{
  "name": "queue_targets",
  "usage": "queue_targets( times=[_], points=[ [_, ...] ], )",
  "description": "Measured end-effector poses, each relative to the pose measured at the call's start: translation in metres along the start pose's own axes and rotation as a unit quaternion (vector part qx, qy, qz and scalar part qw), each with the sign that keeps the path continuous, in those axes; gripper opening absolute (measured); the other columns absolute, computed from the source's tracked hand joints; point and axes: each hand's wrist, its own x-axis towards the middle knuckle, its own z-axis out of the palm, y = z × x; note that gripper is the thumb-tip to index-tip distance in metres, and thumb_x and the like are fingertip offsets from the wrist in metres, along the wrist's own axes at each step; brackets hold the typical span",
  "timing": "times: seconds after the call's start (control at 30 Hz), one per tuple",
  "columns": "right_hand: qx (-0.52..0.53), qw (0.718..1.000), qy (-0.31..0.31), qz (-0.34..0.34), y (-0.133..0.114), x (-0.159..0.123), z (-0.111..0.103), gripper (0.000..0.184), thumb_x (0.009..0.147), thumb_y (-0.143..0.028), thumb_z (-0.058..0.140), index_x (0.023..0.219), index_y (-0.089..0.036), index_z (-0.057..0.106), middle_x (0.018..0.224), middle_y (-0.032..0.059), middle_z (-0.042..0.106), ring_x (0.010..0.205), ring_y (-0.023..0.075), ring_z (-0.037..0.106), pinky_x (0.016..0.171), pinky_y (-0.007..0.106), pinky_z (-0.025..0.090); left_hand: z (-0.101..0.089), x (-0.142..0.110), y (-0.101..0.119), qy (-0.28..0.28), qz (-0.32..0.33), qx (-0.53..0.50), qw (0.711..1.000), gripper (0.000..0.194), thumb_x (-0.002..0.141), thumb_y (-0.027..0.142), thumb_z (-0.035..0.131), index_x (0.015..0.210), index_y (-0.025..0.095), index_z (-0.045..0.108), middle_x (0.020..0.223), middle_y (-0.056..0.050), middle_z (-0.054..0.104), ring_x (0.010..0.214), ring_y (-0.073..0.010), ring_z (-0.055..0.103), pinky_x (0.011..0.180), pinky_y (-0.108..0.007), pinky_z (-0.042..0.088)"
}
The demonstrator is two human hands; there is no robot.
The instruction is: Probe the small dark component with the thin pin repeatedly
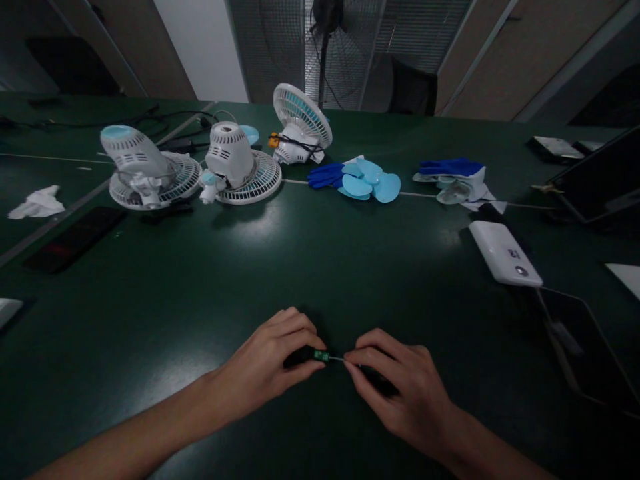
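Note:
A small green circuit board (321,355) is pinched between the thumb and index finger of my left hand (277,353). From its right end a thin grey shaft (337,359) runs across to my right hand (400,380), whose thumb and fingers close on it. I cannot tell whether this shaft is a wire or a slim tool, or if it is fixed to the board. Both hands are low over the dark green table (280,260), close together near its front.
Three white fan bodies (135,160) rest at the back left and middle. Blue fan blades (370,181) lie beside a blue glove (326,175); more gloves (453,177) are farther right. A white device (505,253) and a dark tablet (590,343) occupy the right side, a dark phone (74,238) the left.

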Motion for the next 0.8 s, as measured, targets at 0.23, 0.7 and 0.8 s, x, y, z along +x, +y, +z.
queue_targets(
  times=[0.23, 0.7, 0.8],
  points=[
    [0.085, 0.996, 0.005, -0.004, -0.003, 0.008, 0.0, 0.013, 0.098, -0.017, 0.064, 0.102, -0.024, 0.074, 0.093, 0.0002, 0.069, 0.077, 0.012, 0.069, 0.064, 0.025, 0.048, 0.001, -0.001, -0.001, -0.005, -0.005, 0.003, 1.0, 0.017, 0.098, 0.028, 0.067, 0.114, 0.023, 0.067, 0.106, -0.005, 0.066, 0.102, -0.0205, 0.059, 0.091, -0.036, 0.045],
    [0.062, 0.998, 0.005, 0.013, 0.001, 0.002, 0.001, 0.012, 0.098, -0.016, 0.063, 0.102, -0.024, 0.072, 0.094, 0.0002, 0.068, 0.075, 0.0118, 0.068, 0.062, 0.026, 0.045, -0.007, -0.005, 0.004, -0.041, 0.021, 0.05, 0.998, 0.024, 0.103, 0.022, 0.056, 0.125, 0.025, 0.063, 0.115, -0.007, 0.064, 0.106, -0.0203, 0.059, 0.093, -0.037, 0.05],
    [0.065, 0.998, 0.002, 0.021, 0.001, 0.001, 0.001, 0.012, 0.098, -0.016, 0.063, 0.101, -0.024, 0.072, 0.094, 0.0, 0.068, 0.076, 0.0122, 0.069, 0.064, 0.027, 0.046, -0.019, -0.009, -0.002, -0.062, 0.022, 0.054, 0.996, 0.029, 0.106, 0.021, 0.051, 0.131, 0.026, 0.062, 0.12, -0.008, 0.063, 0.111, -0.019, 0.06, 0.095, -0.033, 0.052]
  ],
)
